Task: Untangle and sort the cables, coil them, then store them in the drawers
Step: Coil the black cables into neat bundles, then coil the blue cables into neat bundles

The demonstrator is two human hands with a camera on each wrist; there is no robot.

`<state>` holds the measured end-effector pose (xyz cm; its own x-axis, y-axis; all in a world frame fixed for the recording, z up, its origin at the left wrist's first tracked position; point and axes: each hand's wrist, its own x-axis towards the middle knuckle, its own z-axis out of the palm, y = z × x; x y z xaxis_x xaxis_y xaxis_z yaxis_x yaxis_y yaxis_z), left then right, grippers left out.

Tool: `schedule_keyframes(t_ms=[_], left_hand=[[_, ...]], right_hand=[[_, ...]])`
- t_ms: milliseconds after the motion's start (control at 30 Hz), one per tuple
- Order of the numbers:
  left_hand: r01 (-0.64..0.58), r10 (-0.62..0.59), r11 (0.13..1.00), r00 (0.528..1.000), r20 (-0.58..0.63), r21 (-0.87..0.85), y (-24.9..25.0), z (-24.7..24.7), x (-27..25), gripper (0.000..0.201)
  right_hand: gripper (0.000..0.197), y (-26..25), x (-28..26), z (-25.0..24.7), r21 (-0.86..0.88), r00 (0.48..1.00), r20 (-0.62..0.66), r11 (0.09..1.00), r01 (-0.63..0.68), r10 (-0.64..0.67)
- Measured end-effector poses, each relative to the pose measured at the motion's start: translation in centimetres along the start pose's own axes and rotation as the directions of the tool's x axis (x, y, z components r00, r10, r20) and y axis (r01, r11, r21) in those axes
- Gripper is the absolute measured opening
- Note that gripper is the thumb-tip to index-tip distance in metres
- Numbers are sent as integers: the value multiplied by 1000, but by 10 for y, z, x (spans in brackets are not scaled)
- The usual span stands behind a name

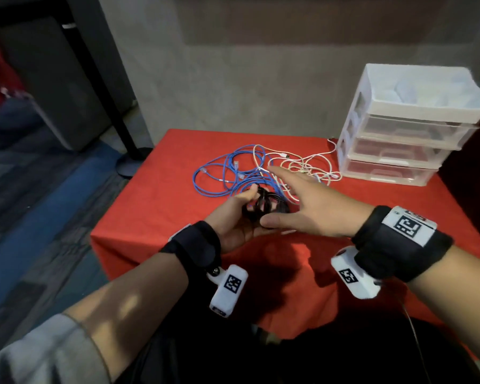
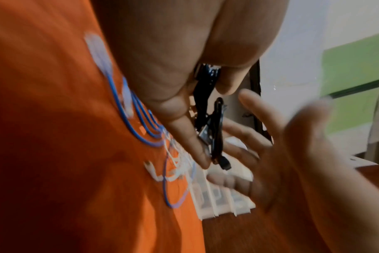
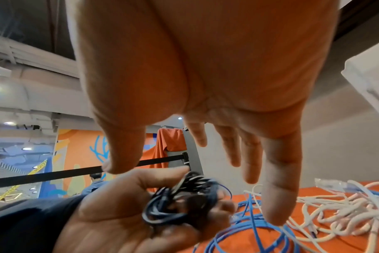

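My left hand (image 1: 240, 214) grips a coiled black cable (image 1: 263, 206) above the red table's near middle; the same coil (image 3: 180, 202) shows bunched in that palm in the right wrist view, and its plug end (image 2: 224, 163) hangs free. My right hand (image 1: 302, 200) hovers just right of the coil, fingers straight and spread, holding nothing. Behind the hands lie tangled blue cables (image 1: 227, 173) and white cables (image 1: 302, 164) on the cloth. A white drawer unit (image 1: 405, 126) with clear drawers stands at the back right, drawers closed.
The red cloth (image 1: 155, 206) covers a small table against a grey wall. A black stand base (image 1: 130, 164) sits on the floor at the table's far left corner. Blue carpet lies to the left.
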<state>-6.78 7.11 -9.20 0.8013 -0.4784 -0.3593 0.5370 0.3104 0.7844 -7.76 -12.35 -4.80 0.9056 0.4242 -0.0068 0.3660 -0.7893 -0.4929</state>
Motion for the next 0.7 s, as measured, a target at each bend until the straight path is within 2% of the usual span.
schedule_keyframes(t_ms=[100, 233, 367, 467, 533, 600, 700], left_hand=[[-67, 59, 996, 987, -152, -50, 25, -56, -14, 34], [-133, 85, 986, 924, -374, -103, 64, -135, -27, 27], [-56, 59, 998, 847, -528, 22, 85, -197, -28, 25], [33, 120, 970, 798, -591, 241, 94, -218, -23, 39], [56, 255, 895, 750, -611, 442, 99, -225, -17, 54], [126, 396, 750, 701, -593, 650, 102, -229, -16, 64], [242, 453, 571, 704, -547, 784, 101, -238, -15, 45]], right_hand=[[113, 6, -4, 7, 8, 1000, -27, 1000, 9, -9], [109, 24, -7, 27, 53, 1000, 13, 998, -18, 17], [94, 25, -1, 49, 87, 999, 45, 996, -32, 28], [95, 24, 4, 60, 100, 997, 73, 995, -6, -1], [92, 23, 6, 62, 91, 996, 87, 996, -16, 8], [91, 23, 7, 61, 82, 997, 73, 996, -27, 21], [82, 20, 8, 57, 94, 996, 75, 994, -56, 49]])
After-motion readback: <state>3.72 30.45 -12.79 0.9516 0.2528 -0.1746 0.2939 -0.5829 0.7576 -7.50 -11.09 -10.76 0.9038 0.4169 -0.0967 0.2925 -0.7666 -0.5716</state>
